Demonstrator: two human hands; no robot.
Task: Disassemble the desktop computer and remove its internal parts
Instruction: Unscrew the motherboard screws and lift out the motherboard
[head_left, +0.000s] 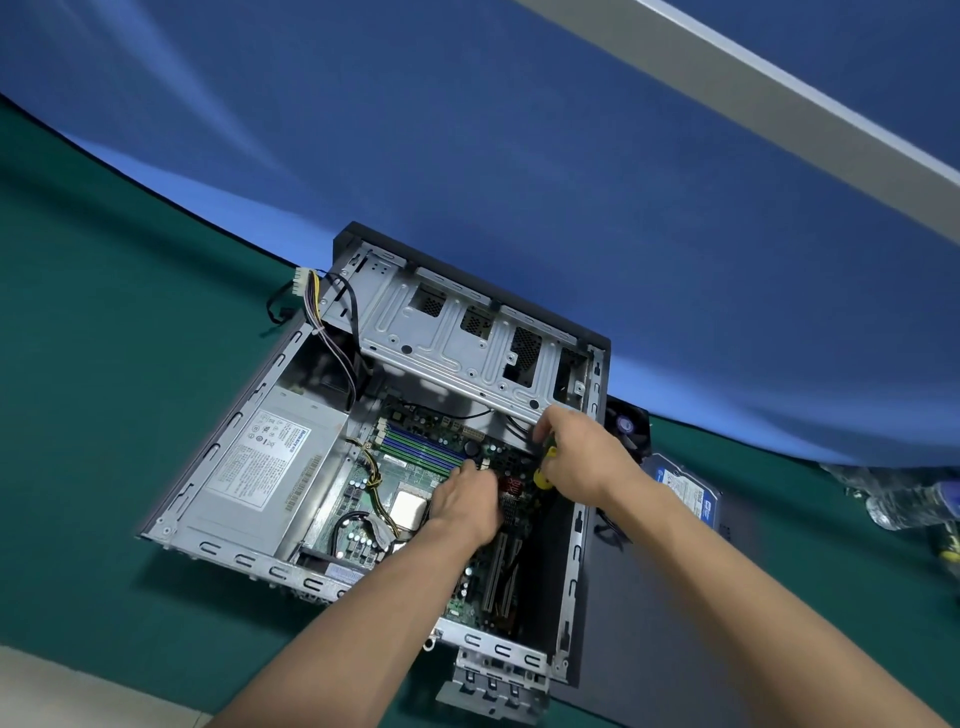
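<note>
An open desktop case (223, 457) lies on its side on the green table. Inside are the green motherboard (415, 467), a grey power supply (270, 467) at the left and a raised metal drive cage (452, 338) at the back. My right hand (587, 452) grips a yellow and black screwdriver (544, 467), its tip pointing down at the board's right part. My left hand (467, 504) rests on the board beside it, fingers curled down near a red component (511, 486); what the fingertips touch is hidden.
A hard drive (685, 491) and a small fan (628, 423) lie right of the case on a dark side panel (649, 597). A clear plastic bottle (904, 499) lies at the far right. Loose power cables (306, 291) hang over the case's back left corner.
</note>
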